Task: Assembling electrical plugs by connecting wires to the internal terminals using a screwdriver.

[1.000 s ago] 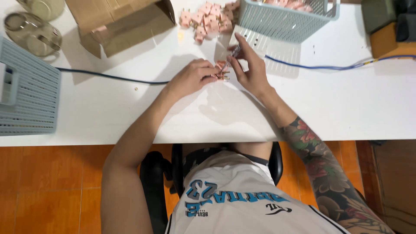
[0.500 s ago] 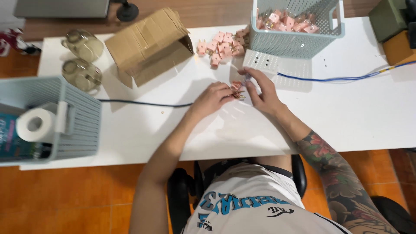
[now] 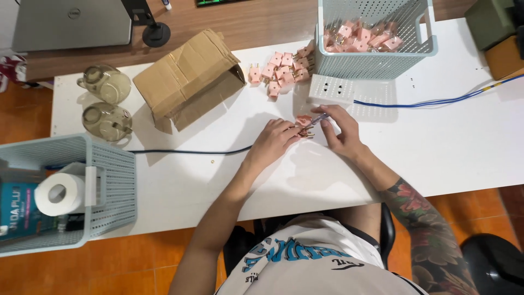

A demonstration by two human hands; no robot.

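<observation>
Over the white worktop [image 3: 447,147], the left hand [image 3: 273,140] has a narrow grip pinching a pink plug [image 3: 303,121]. The right hand [image 3: 341,131] grips a small screwdriver [image 3: 319,118], its tip touching that plug. Beyond both grips lie a white power strip [image 3: 331,90] and a heap of pink plugs [image 3: 281,68].

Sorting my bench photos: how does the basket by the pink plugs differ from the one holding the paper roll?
The far basket holds pink plugs; the near basket holds a paper roll and a packet. The far basket sits wholly on the white table; the near basket overhangs its left edge. Both are pale blue perforated plastic.
</observation>
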